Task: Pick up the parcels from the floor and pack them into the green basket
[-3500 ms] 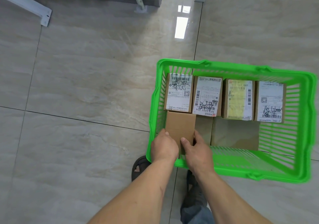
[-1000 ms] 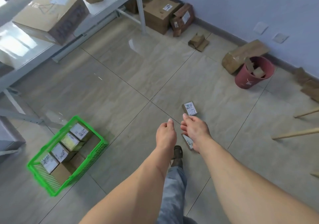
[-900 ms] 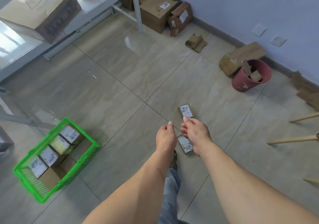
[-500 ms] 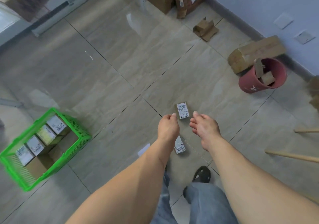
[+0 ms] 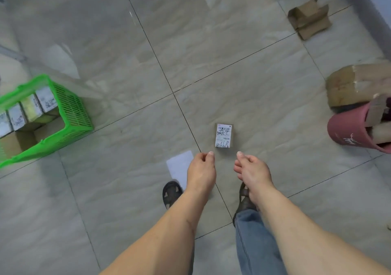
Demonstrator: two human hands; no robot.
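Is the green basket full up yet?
Not full. The green basket holds a row of labelled parcels along one side, with bare space by its near right corner. Its left part is out of view.

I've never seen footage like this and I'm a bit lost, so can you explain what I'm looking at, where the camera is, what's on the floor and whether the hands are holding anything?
There is no machine here. A person wears a wide-angle camera on the head, so the one picture looks down past their own forearms to the tiled floor, with their feet below.

The left hand and right hand are stretched forward and hold nothing. Just beyond the fingertips lies a small parcel with a white label, flat on the floor and not touched.

At the left edge stands the green basket, with a row of labelled parcels already inside. A white sheet lies near the left hand. On the right are loose cardboard boxes and a dark red bin with cardboard scraps in it.

The person seems about to pick up the parcel.
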